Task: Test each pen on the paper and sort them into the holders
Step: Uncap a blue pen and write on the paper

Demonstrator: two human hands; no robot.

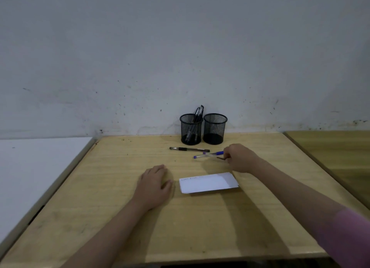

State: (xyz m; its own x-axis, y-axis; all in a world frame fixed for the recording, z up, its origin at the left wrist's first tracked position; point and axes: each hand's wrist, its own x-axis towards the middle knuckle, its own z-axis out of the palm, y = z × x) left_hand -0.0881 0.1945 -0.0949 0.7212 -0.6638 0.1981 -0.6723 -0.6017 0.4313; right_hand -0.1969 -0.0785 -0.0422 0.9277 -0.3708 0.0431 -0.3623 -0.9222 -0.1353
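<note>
Two black mesh holders stand at the table's far edge by the wall: the left holder (191,130) has several dark pens in it, the right holder (214,129) looks empty. A black pen (189,149) lies in front of them. Two clear pens with blue ends (208,155) lie crossed just to its right. My right hand (241,157) is closed at their right end and pinches one of them; which one I cannot tell. A white paper (209,183) with faint scribbles along its top lies nearer me. My left hand (153,184) rests flat on the table, left of the paper.
The wooden table (120,217) butts against a stained grey wall. A white surface (30,167) adjoins it on the left, and another wooden tabletop (340,157) on the right.
</note>
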